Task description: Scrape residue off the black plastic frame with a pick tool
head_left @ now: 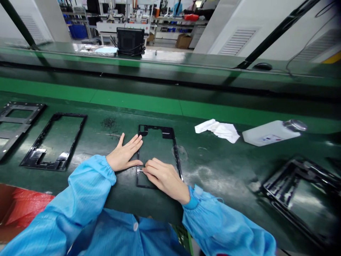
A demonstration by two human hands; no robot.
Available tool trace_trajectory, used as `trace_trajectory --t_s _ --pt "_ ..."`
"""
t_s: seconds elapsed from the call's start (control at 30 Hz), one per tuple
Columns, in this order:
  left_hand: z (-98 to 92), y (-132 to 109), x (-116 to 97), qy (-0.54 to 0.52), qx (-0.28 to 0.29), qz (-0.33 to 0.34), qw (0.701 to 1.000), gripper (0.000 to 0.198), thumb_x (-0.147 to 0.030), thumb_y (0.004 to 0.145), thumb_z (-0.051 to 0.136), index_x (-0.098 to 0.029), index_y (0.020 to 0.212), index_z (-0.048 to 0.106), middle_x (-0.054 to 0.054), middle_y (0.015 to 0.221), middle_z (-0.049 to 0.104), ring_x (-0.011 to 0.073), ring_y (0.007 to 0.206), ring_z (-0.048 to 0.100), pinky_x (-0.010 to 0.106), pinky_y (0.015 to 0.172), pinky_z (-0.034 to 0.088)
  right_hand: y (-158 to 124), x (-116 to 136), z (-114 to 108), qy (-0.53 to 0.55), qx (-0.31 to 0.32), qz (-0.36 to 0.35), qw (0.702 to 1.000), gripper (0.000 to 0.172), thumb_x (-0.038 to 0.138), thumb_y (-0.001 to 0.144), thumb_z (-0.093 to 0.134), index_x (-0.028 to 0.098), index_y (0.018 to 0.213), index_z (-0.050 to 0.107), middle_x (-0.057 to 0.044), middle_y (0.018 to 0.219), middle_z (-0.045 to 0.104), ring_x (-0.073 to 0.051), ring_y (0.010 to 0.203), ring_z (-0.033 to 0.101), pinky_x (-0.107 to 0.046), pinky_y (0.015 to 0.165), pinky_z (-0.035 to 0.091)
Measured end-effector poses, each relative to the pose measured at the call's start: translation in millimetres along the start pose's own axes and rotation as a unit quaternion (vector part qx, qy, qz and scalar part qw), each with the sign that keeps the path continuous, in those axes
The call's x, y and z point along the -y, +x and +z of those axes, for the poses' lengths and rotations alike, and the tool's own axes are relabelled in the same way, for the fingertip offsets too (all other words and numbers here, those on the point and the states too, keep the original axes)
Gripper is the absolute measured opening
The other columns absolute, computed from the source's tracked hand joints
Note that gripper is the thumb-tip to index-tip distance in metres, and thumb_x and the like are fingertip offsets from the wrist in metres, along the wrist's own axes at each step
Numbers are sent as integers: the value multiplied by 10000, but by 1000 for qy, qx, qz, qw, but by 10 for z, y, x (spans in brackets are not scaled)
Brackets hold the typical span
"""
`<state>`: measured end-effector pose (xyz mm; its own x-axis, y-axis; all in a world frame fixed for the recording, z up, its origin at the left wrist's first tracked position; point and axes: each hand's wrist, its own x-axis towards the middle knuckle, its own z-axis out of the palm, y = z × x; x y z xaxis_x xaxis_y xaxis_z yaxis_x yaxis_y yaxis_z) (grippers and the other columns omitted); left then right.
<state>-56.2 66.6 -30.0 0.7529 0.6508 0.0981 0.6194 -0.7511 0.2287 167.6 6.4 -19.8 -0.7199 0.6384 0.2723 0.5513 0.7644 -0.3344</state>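
A black rectangular frame (170, 137) lies flat on the green bench straight in front of me. My left hand (124, 153) rests open on the bench, fingers stretched out, its fingertips touching the frame's left edge. My right hand (165, 177) is closed in a pinch over the frame's lower left part. It holds a small thin metal tool (140, 171) whose tip points at the left edge of the frame. Both arms wear light blue sleeves.
Two more black frames (54, 142) (16, 122) lie to the left. A white cloth (218, 129) and a white plastic bottle (269, 133) on its side lie to the right. A stack of dark frames (301, 192) sits at the right front. A red bin (18, 206) is lower left.
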Motion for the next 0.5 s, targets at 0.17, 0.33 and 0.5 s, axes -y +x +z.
trace_trajectory --t_s 0.17,0.33,0.5 --pt "4 7 -4 3 3 -1 1000 758 -582 969 363 -166 1530 72 160 1569 142 259 1465 118 605 1111 -120 -15 -15 10 6 19 -20 1000 250 205 1022 359 174 932 590 -49 873 606 -160 801 511 -271 655 397" --pt "7 12 -2 5 11 -2 1000 771 -598 961 368 -156 1528 87 165 1567 144 259 1463 133 603 1107 -131 -36 -49 27 38 25 -28 999 212 203 1013 391 177 938 587 -43 883 610 -155 818 525 -258 673 405" --pt "22 16 7 4 11 -3 1000 765 -589 967 359 -158 1529 71 154 1573 125 248 1466 121 599 1107 -137 -25 -42 37 8 8 -5 1000 212 212 1015 384 173 963 586 -55 896 609 -163 812 515 -266 664 401"
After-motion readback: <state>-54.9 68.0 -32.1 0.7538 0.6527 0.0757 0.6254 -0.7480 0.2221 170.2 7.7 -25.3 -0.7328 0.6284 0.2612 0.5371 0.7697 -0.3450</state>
